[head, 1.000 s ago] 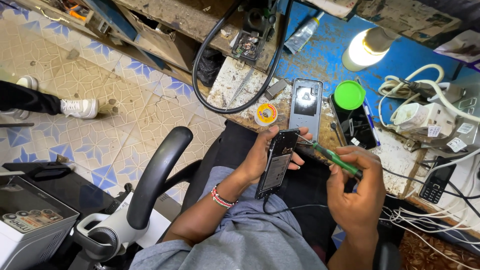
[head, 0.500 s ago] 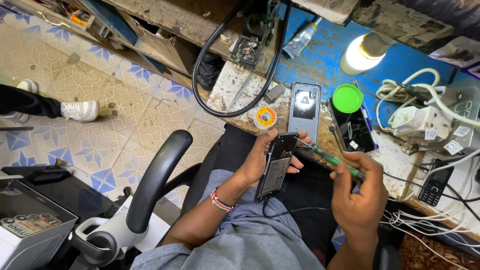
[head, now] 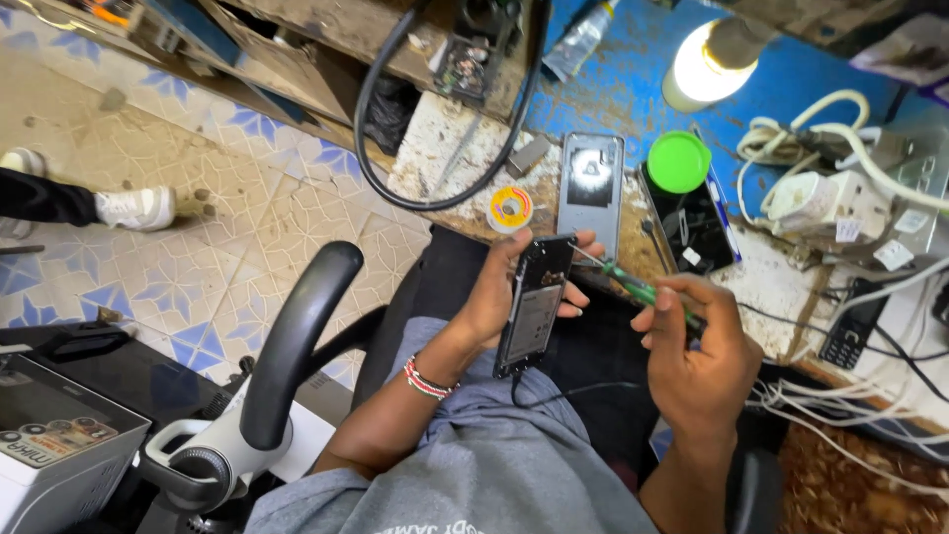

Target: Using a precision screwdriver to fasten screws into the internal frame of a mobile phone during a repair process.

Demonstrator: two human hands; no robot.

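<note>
Meanwhile my left hand (head: 494,297) gripped the opened phone (head: 534,305), while my right hand (head: 697,346) closed its fingers around a green screwdriver (head: 633,289), tip touching the phone.

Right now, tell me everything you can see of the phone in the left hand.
The phone is a slim dark handset with its back cover off, showing a black frame and a pale inner panel. It stands nearly upright, tilted slightly, over the lap. The left hand grips its edges; the screwdriver tip touches its upper right edge.
</note>
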